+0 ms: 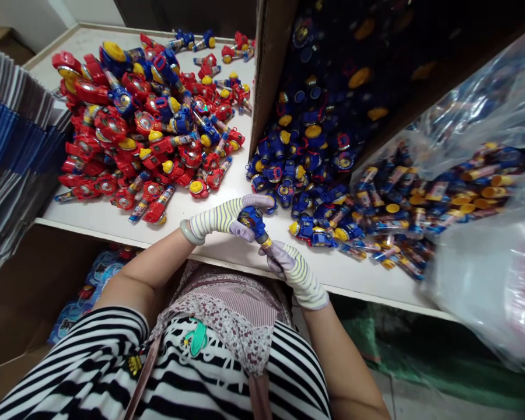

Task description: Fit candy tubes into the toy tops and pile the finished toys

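1 white table [227, 248], heavily loaded. 1 clear plastic bag [485, 111] at its right end, mouth open, full of blue-and-yellow toys. 1 upright cardboard panel [271, 70] stands on the tabletop between the piles. 1 stack of flat blue-and-grey printed sheets [17, 151] on the left. 2 piles, dozens each, too many to count exactly: red toys [140, 128] left of the panel, blue toys [306, 175] right of it. Left hand [221, 219] and right hand [284, 262], each in 1 striped glove [301, 280], are closed around 1 blue toy [254, 224], held between them above the table's front edge, just beside the blue pile. Left wraps the body; right pinches the yellow-ringed tube end.
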`<state>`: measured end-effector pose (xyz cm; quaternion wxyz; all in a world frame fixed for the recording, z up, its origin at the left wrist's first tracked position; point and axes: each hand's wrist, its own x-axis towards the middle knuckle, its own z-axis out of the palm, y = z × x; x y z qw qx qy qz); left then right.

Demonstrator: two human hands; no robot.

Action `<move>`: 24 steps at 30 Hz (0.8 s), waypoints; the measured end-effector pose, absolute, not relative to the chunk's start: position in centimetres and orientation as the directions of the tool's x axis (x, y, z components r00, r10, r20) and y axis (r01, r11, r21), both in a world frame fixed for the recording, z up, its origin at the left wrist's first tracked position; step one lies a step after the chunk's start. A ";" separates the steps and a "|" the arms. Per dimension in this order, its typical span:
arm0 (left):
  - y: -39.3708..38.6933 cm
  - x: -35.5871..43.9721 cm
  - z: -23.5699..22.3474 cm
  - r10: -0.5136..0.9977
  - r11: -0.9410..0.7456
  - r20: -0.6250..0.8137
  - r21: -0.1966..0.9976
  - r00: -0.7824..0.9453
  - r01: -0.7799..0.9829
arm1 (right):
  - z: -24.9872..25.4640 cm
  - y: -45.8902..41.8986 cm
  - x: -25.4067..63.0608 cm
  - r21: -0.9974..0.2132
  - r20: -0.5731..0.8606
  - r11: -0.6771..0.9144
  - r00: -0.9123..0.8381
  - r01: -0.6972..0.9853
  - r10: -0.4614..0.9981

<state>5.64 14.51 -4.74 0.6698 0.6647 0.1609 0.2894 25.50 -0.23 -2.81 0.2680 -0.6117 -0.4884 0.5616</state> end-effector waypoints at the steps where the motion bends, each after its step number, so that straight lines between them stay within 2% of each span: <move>1: 14.4 5.6 -4.7 0.582 -0.021 0.153 0.985 0.798 -0.173 | -2.7 -0.3 25.6 -0.873 -0.464 -0.420 -0.156 0.247 0.872; 3: 13.8 5.9 -4.8 0.607 0.019 0.105 0.989 0.788 -0.147 | -2.7 -0.2 25.5 -0.870 -0.459 -0.405 -0.163 0.282 0.873; 5: 12.9 6.7 -5.2 0.693 0.046 0.064 0.990 0.718 -0.133 | -3.1 -0.1 25.4 -0.842 -0.360 -0.292 -0.070 0.453 0.930; 8: 11.5 7.9 -6.1 0.795 0.161 -0.020 0.970 0.606 -0.180 | -3.8 -0.1 25.3 -0.711 -0.217 -0.180 0.032 0.680 0.976; 11: 10.5 8.5 -6.6 0.836 0.253 -0.085 0.936 0.541 -0.244 | -4.3 -0.4 25.2 -0.645 -0.164 -0.157 0.064 0.748 0.984; 13: 10.4 8.5 -6.5 0.852 0.245 -0.083 0.936 0.517 -0.254 | -4.3 -0.7 25.2 -0.615 -0.130 -0.138 0.073 0.776 0.989; 20: 11.2 7.4 -4.5 0.772 0.052 0.013 0.995 0.636 -0.083 | -2.9 -0.8 25.3 -0.402 -0.187 -0.050 -0.028 0.914 0.982; 22: 11.2 7.4 -4.2 0.754 0.055 0.022 0.994 0.657 -0.097 | -2.4 -0.8 25.2 -0.384 -0.211 -0.048 -0.037 0.922 0.977; 24: 11.1 7.5 -4.2 0.745 0.079 0.023 0.989 0.667 -0.123 | -2.0 -0.8 25.0 -0.432 -0.232 -0.053 -0.054 0.900 0.971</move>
